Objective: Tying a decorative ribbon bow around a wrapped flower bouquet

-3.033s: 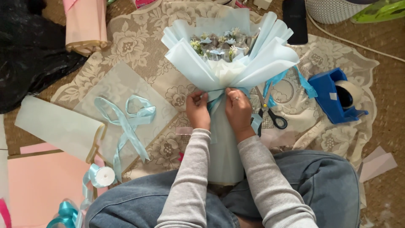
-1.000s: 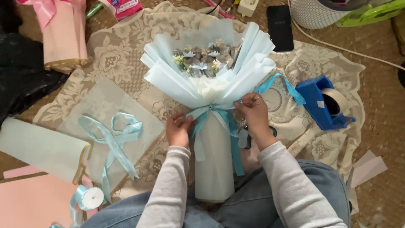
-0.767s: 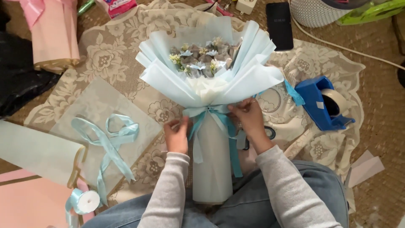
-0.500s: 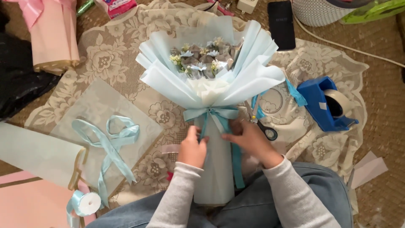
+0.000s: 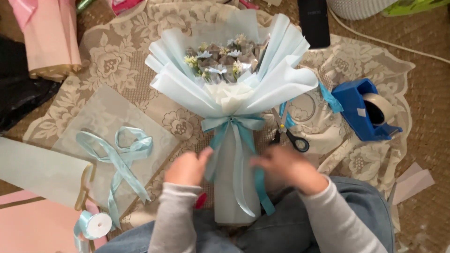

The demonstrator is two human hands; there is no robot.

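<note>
both hands slid down off the bow since a moment ago. bouquet [image 5: 234,93] lies between them on the lace cloth [image 5: 117,56]. left hand [image 5: 185,167] loosely curled touching a ribbon tail [image 5: 213,157]; right hand [image 5: 286,168] blurred, grip unclear. scissors [image 5: 290,136] just beyond it.

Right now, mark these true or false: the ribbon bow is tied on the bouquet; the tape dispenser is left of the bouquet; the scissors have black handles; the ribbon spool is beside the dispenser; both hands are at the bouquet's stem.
1. The light blue ribbon bow is tied on the bouquet. True.
2. The blue tape dispenser is left of the bouquet. False: it lies to the right.
3. The scissors have black handles. True.
4. The ribbon spool is beside the dispenser. False: it lies at lower left, far from it.
5. The left hand and right hand are at the stem wrap. True, though blurred.
</note>
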